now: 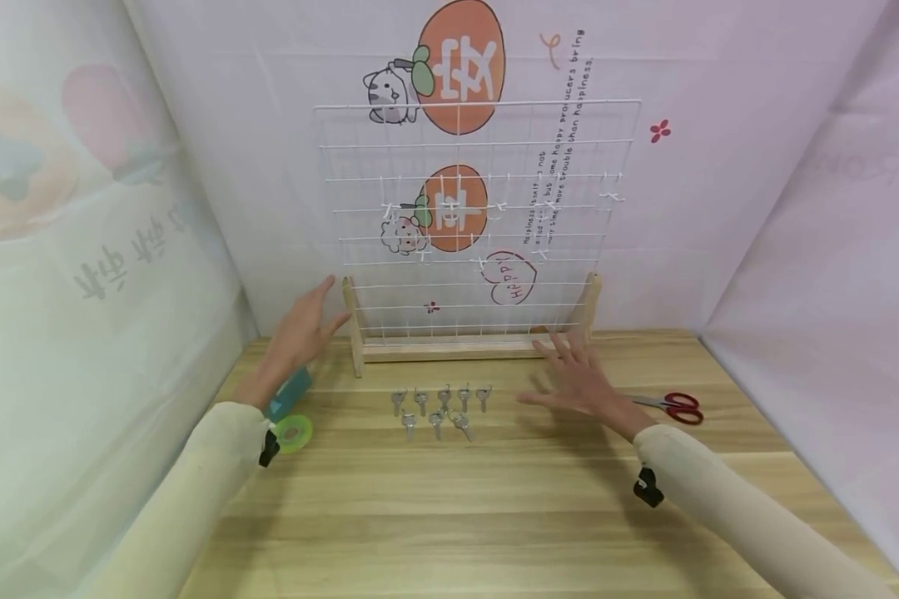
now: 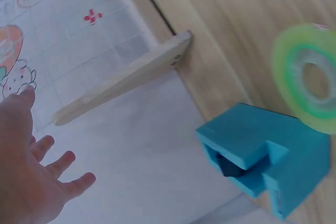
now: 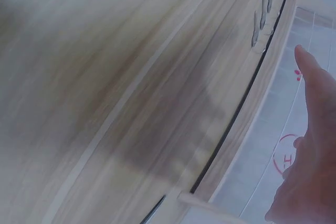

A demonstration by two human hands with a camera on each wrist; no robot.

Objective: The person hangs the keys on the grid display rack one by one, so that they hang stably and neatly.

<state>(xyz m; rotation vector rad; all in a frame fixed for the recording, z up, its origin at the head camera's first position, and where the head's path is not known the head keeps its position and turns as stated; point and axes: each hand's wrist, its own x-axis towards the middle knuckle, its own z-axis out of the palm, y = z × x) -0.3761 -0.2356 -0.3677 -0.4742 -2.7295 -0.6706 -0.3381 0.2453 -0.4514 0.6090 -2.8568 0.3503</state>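
A white wire grid stands upright in a pale wooden stand, with several white ties knotted on its wires. Just left of the stand's left post, my left hand hovers with fingers extended and holds nothing. Over the table near the stand's right end, my right hand is spread, also holding nothing. Between the hands, several silver keys with small rings lie in two rows on the table. In the left wrist view, the left hand appears beside the wooden post.
A blue tape dispenser and a green roll of tape sit at the left, below the left forearm. Red-handled scissors lie to the right of the right hand. White printed cloth hangs behind and at both sides.
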